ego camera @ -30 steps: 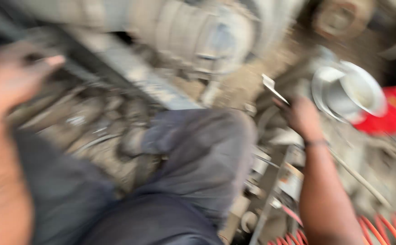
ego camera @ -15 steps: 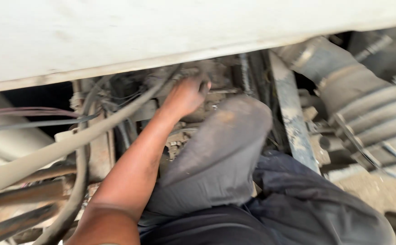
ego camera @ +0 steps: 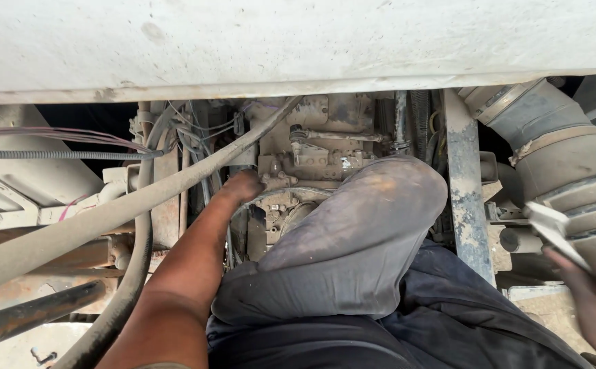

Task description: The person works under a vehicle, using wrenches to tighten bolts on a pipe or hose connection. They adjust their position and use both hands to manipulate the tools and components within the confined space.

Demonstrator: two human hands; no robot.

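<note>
Head view, grimy engine bay under pale body panel (ego camera: pixel 298 41), left hand (ego camera: pixel 243 186) reaching onto gearbox housing (ego camera: pixel 312 147), fingers hidden behind thick hose (ego camera: pixel 141 205), grip unreadable, right hand (ego camera: pixel 595 294) blurred, edge-cropped, fingers clamped on flat metal tool (ego camera: pixel 551 229), bent knee (ego camera: pixel 366 225) between.

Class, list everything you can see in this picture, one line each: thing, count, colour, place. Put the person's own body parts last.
Body panel: one, dirty white, across the top.
Engine block: one, dusty tan, centre, beneath the panel.
Thick hose: one, tan, running diagonally from lower left to the engine.
Black hose: one, curving down at left.
Ribbed duct: one, grey, upper right.
Frame rail: one, grey-blue, right of the knee.
Flat tool: one, pale metal, far right.
Knee: one, grey trousers, centre.
Left hand: reaching onto the engine.
Right hand: blurred, holding the flat tool.
</note>
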